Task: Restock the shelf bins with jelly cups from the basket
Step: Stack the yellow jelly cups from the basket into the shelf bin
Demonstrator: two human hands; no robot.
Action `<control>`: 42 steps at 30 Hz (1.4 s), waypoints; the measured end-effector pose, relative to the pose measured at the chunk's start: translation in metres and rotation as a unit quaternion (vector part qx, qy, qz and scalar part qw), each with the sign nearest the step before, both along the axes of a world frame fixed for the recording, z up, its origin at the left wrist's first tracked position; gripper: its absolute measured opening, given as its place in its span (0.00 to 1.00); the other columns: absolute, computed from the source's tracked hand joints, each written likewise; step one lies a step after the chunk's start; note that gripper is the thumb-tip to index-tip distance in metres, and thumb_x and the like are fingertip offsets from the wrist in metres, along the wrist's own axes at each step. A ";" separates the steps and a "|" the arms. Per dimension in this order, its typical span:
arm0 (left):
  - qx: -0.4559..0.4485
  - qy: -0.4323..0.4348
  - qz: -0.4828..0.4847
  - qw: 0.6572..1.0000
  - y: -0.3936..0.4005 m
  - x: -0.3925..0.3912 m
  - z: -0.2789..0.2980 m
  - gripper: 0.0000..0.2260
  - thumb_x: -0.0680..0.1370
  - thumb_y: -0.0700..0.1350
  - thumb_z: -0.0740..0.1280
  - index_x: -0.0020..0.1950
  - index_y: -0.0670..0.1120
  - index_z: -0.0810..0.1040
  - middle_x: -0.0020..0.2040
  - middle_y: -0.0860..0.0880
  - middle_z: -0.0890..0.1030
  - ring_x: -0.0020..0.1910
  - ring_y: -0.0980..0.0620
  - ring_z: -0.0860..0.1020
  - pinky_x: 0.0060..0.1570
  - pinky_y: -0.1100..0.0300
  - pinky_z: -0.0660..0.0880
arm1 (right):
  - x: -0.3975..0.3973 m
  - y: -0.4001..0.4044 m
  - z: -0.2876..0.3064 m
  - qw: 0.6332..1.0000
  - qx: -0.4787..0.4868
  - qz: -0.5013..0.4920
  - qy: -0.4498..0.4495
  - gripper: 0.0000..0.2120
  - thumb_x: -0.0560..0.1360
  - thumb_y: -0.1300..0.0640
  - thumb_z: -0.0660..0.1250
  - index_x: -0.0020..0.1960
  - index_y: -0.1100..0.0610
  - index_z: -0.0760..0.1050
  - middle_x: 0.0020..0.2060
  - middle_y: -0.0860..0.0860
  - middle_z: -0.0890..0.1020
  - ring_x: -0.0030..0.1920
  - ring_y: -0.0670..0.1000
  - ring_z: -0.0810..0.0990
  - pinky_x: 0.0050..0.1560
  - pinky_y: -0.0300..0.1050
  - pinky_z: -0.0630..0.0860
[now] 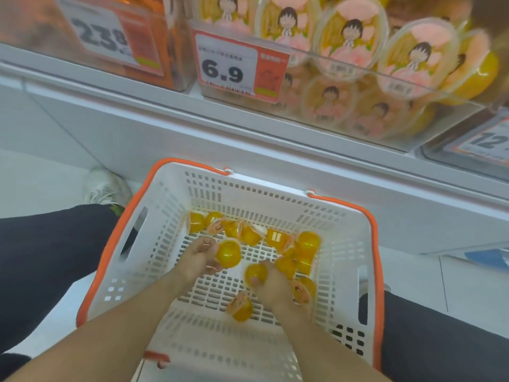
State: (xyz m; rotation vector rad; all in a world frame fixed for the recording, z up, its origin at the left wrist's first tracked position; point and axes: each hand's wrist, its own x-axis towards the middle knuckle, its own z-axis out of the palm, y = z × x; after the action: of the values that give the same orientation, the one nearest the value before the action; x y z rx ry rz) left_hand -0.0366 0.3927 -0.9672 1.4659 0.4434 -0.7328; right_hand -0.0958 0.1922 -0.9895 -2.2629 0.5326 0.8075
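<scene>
- The white basket point(170, 216) with an orange rim sits on the floor at 6 o'clock of the view, between the person's dark-trousered legs.
- The left hand point(197, 259) is down inside the basket, fingers curled round a yellow jelly cup point(228, 253) that sticks out at the hand's 3 o'clock side.
- The right hand point(271, 285) is also inside, gripping a second jelly cup point(256, 272) at its 10 o'clock; the thumb presses on the cup's dome.
- A loose cup point(240, 306) lies tilted on the slotted basket floor at 7 o'clock of the right hand, its pink printed lid facing up and left.
- More loose jelly cups point(307, 242) are heaped along the far wall and right side of the basket, from 11 o'clock to 3 o'clock of the hands; some show lids, some their yellow domes. Their count is blurred.
- Above, at 1 o'clock, a clear shelf bin point(413, 86) holds larger cups with cartoon lids, piled against its front wall.
- A price tag point(228, 67) reading 6.9 hangs on the bin's left end, at 12 o'clock.
- Another tag point(102, 37) is at 10 o'clock.
- A pale shoe point(106, 186) stands just left of the basket, at 9 o'clock.
</scene>
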 end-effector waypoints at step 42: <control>-0.047 -0.322 0.002 0.946 -0.070 0.106 0.362 0.10 0.74 0.45 0.70 0.32 0.49 0.82 0.39 0.49 0.79 0.46 0.47 0.75 0.55 0.51 0.68 | 0.119 -0.074 0.420 0.865 0.128 -0.154 -0.460 0.15 0.82 0.48 0.62 0.60 0.56 0.81 0.49 0.52 0.86 0.43 0.55 0.85 0.49 0.51 0.82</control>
State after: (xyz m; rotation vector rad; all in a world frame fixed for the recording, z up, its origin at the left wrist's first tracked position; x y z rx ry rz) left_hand 0.0690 0.3231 -0.6050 1.5150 -0.0910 -0.2342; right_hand 0.0229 0.1186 -0.5700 -1.9436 0.2773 -0.3728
